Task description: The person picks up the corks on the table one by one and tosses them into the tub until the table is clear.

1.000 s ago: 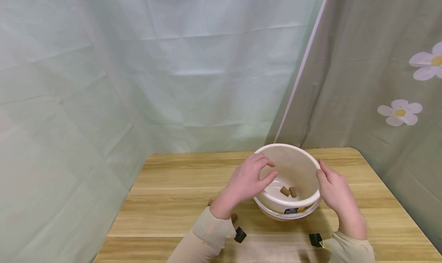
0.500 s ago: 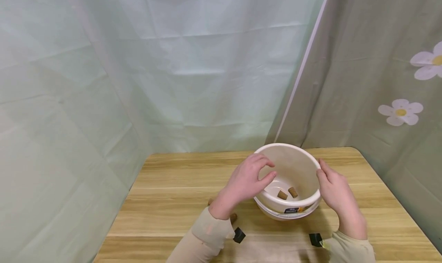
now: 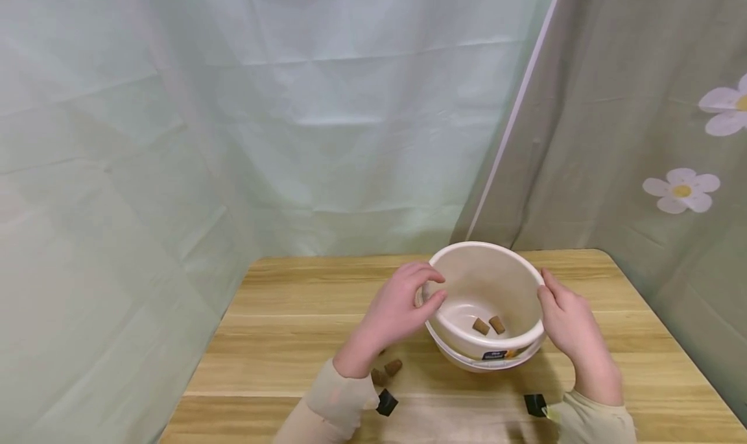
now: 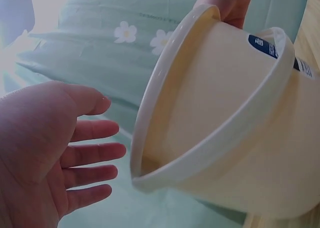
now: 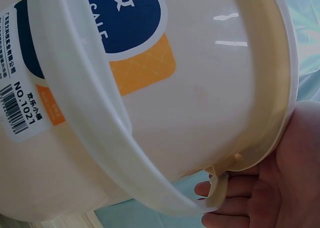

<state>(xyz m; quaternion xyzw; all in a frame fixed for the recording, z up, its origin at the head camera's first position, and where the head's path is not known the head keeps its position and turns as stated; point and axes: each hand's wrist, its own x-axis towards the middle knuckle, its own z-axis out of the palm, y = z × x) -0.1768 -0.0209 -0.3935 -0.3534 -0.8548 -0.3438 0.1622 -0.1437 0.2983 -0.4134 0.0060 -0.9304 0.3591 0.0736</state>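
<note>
A cream plastic bucket [image 3: 487, 279] stands on the wooden table, its mouth leaning towards me. Two short brown cork-like cylinders [image 3: 481, 327] lie on its floor. My right hand [image 3: 572, 324] grips the rim on the right side; in the right wrist view its fingers [image 5: 240, 185] lie beside the ear of the pale bail handle [image 5: 95, 112]. My left hand [image 3: 399, 304] hovers just off the left rim, and in the left wrist view its fingers are spread with nothing in them. More brown cylinders [image 3: 393, 367] lie on the table beside the left forearm.
The wooden table [image 3: 280, 347] reaches back to a pale green curtain [image 3: 362, 139]. A grey-green curtain with white flowers [image 3: 681, 190] hangs on the right. Small black blocks [image 3: 535, 405] show beside both sleeves. A blue and orange label [image 5: 132, 32] is on the bucket's front.
My left hand has drawn left, away from the bucket's rim, uncovering more cylinders on the table. The two cylinders inside have shifted on the floor. My right hand keeps its grip.
</note>
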